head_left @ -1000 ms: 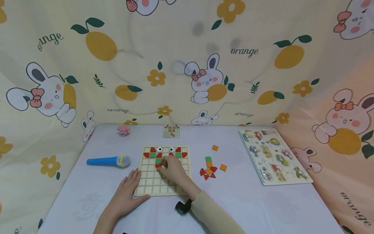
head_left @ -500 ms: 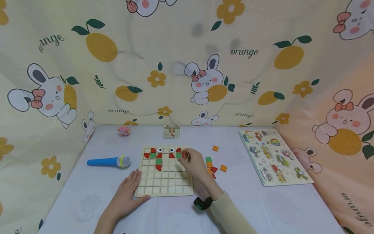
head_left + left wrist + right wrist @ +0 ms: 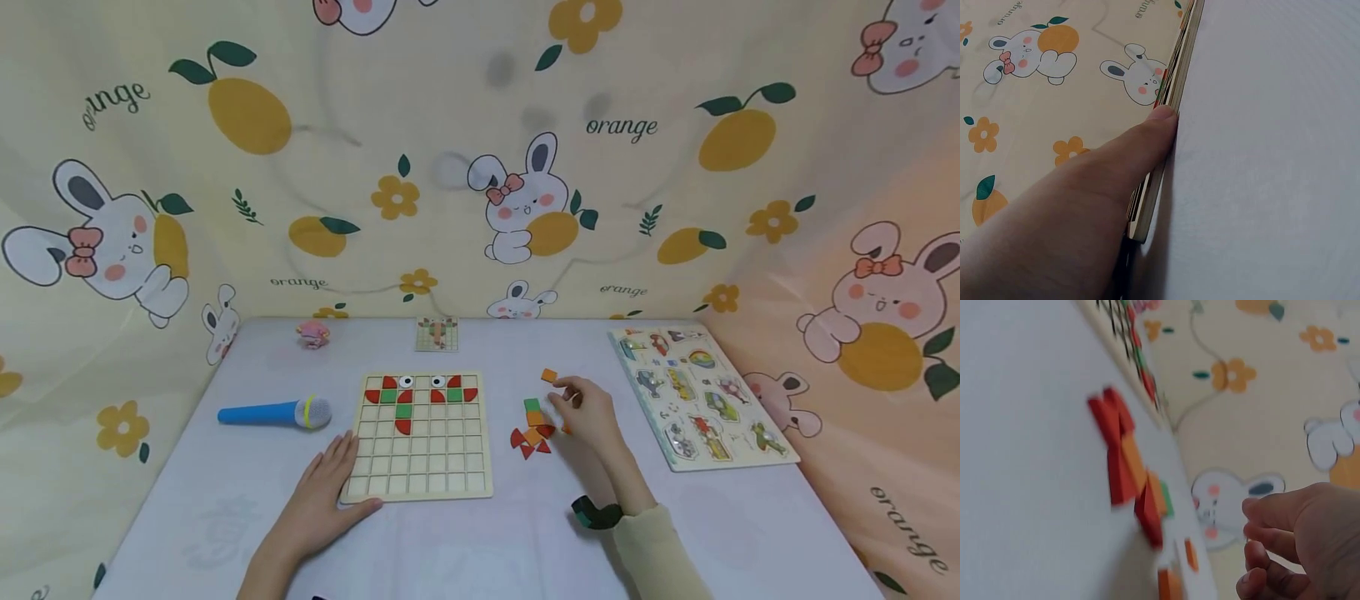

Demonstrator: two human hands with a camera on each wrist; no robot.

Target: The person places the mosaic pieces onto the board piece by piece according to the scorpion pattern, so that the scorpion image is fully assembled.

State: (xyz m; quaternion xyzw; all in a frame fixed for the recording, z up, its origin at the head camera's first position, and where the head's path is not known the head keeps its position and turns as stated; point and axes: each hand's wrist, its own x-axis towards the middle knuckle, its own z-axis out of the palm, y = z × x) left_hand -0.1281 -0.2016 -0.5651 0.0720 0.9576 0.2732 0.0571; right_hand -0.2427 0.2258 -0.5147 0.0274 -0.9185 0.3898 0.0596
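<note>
My left hand (image 3: 315, 483) rests at the left front corner of a wooden grid board (image 3: 438, 467), fingers along its side, thumb at the front edge. The left wrist view shows that thumb (image 3: 1138, 140) against the board's edge. Red and green tiles and two eye tiles (image 3: 438, 382) sit in the upper cells. To the right of the board, my right hand (image 3: 596, 417) hovers beside an orange square tile (image 3: 550, 376), its fingers loosely bent with nothing visible between them. Below its fingertips lies a pile of red, orange and green tiles (image 3: 532, 435).
A blue toy microphone (image 3: 262, 414) lies left of the board. Behind it are a small pink toy (image 3: 313, 334) and a pattern card (image 3: 437, 334). A picture puzzle board (image 3: 701, 400) lies at the right. A patterned cloth (image 3: 420, 125) hangs behind the table.
My right hand has moved from the board's middle, past its upper right, to the loose tiles at the right. A red tile shows below the green one in the grid. The left hand stays put.
</note>
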